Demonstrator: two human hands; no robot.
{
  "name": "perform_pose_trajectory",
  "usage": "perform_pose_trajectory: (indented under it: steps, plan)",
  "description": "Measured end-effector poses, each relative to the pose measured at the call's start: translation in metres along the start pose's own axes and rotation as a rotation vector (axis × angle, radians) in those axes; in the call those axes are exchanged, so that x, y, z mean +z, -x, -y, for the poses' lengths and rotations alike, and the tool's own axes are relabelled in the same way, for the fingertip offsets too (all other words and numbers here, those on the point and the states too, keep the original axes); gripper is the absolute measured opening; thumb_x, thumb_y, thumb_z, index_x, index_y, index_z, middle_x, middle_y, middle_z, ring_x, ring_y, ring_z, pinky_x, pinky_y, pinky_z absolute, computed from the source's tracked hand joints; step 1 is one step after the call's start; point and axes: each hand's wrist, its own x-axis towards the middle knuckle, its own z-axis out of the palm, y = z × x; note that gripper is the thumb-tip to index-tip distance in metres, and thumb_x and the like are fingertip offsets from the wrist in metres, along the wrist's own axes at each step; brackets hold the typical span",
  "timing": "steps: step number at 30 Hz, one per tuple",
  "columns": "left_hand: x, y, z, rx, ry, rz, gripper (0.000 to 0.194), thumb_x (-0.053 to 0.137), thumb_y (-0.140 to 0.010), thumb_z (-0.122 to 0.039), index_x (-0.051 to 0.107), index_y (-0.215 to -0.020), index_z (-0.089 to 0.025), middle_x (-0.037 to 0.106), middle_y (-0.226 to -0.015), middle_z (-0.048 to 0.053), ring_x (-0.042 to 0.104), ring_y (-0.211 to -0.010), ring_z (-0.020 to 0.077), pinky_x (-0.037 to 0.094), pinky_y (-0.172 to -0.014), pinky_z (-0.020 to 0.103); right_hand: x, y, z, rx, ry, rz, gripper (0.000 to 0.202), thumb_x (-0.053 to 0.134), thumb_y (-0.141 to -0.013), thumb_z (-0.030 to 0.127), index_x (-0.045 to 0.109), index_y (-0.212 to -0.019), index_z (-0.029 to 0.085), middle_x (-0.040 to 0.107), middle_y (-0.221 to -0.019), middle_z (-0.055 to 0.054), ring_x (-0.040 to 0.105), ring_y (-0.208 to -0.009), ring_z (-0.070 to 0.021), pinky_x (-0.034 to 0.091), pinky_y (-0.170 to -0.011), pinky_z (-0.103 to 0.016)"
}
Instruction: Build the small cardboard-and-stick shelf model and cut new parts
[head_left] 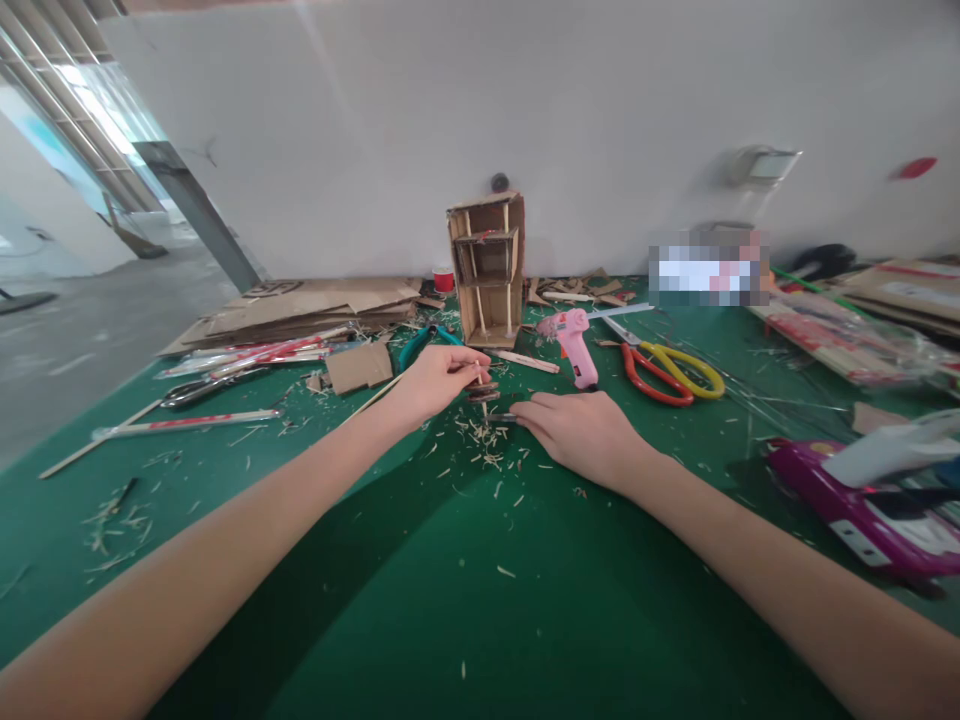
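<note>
My left hand (444, 380) pinches the top of a thin wooden stick that passes through a small stack of brown discs (484, 392). The stick stands nearly upright, its lower end over pale wood shavings (487, 440). My right hand (574, 428) rests low on the table, its fingers closed on a thin metal blade (504, 417) that points left towards the stick's lower end. Behind both hands stands an open cardboard box frame (489, 270) with shelves and upright sticks. A pink glue gun (577, 350) lies just behind my right hand.
Scissors with red and yellow handles (675, 375) lie right of the glue gun. Teal-handled pliers (427, 340) are behind my left hand. Cardboard sheets (300, 305) and wrapped sticks (195, 422) lie left on the green table (480, 600). At the right edge sits a purple device (847, 500).
</note>
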Motion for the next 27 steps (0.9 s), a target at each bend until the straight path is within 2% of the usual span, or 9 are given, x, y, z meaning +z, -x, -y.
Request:
perform_pose_trajectory:
  steps: [3,8,13,17,22,27]
  plan:
    - [0.0007,0.0009,-0.0017,-0.007,-0.004,-0.005,0.021,0.055,-0.082,-0.026,0.070,-0.094,-0.017,0.073,-0.090,0.010,0.068,-0.088,0.0218,0.050,-0.085,0.036,0.0000,-0.0012,-0.0011,0.054,0.019,-0.033,0.034,0.033,-0.099,0.030,0.063,-0.116,0.027,0.071,-0.094,-0.002,0.063,-0.072,-0.0157,0.017,-0.048,-0.029]
    - [0.0016,0.0020,-0.0034,-0.026,0.019,-0.018,0.022,0.055,-0.082,-0.025,0.070,-0.097,-0.017,0.073,-0.089,0.009,0.068,-0.087,0.0208,0.050,-0.085,0.036,-0.0017,-0.0002,-0.0003,-0.045,-0.026,0.036,0.031,0.037,-0.098,0.030,0.065,-0.111,0.027,0.071,-0.090,0.000,0.063,-0.070,-0.0150,0.019,-0.048,-0.028]
    - [0.0017,0.0023,-0.0047,-0.056,0.023,-0.004,0.022,0.055,-0.082,-0.024,0.068,-0.097,-0.016,0.072,-0.091,0.010,0.067,-0.088,0.0198,0.049,-0.085,0.034,-0.0023,-0.0014,0.0005,0.033,0.003,-0.009,0.034,0.033,-0.100,0.031,0.062,-0.117,0.027,0.071,-0.096,-0.001,0.063,-0.074,-0.0162,0.020,-0.049,-0.028]
    - [0.0021,0.0023,-0.0039,-0.102,0.049,-0.010,0.022,0.052,-0.083,-0.021,0.066,-0.098,-0.013,0.072,-0.092,0.011,0.067,-0.086,0.0186,0.050,-0.083,0.033,-0.0026,-0.0019,-0.0004,-0.030,-0.047,0.043,0.032,0.035,-0.099,0.033,0.063,-0.113,0.028,0.071,-0.094,0.000,0.064,-0.077,-0.0159,0.022,-0.049,-0.028]
    - [0.0038,0.0031,-0.0058,-0.121,0.065,0.006,0.023,0.051,-0.084,-0.019,0.064,-0.102,-0.012,0.071,-0.094,0.011,0.066,-0.087,0.0174,0.050,-0.085,0.032,-0.0019,-0.0034,-0.0011,0.026,-0.039,-0.001,0.034,0.033,-0.100,0.031,0.061,-0.117,0.026,0.070,-0.101,-0.002,0.065,-0.081,-0.0170,0.023,-0.050,-0.028]
    - [0.0042,0.0035,-0.0084,-0.141,0.080,0.003,0.024,0.051,-0.083,-0.018,0.064,-0.102,-0.011,0.071,-0.094,0.011,0.067,-0.088,0.0170,0.050,-0.085,0.031,-0.0022,-0.0035,-0.0003,-0.006,-0.097,0.038,0.033,0.034,-0.099,0.032,0.064,-0.112,0.027,0.071,-0.096,-0.002,0.064,-0.081,-0.0162,0.023,-0.050,-0.027]
